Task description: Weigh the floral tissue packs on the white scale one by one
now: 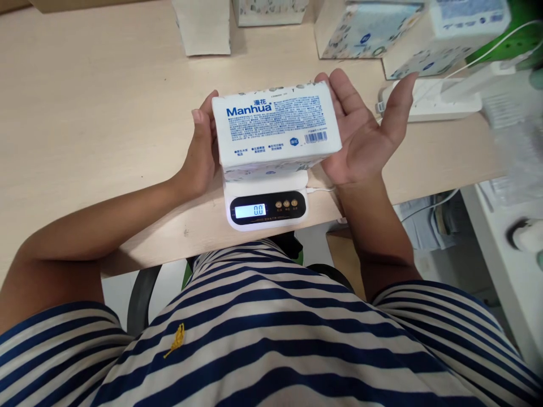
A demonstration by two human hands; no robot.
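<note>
A white pack of tissues (278,121) with blue "Manhua" print is directly over a small white digital scale (266,217), hiding most of its platform. The lit display reads 0.0. Whether the pack rests on the platform cannot be seen. My left hand (199,150) is against the pack's left end, thumb up, its other fingers partly hidden behind the pack. At the right end, my right hand (365,130) is open, palm turned up and thumb spread wide. Its inner edge meets the pack's side in view, and some fingertips pass behind the corner.
Several more tissue packs stand along the back, including one (369,31) at the right. A white power strip (441,99) with cables lies right of my right hand. A thin white cable (320,189) runs from the scale. The table's front edge is close to my body.
</note>
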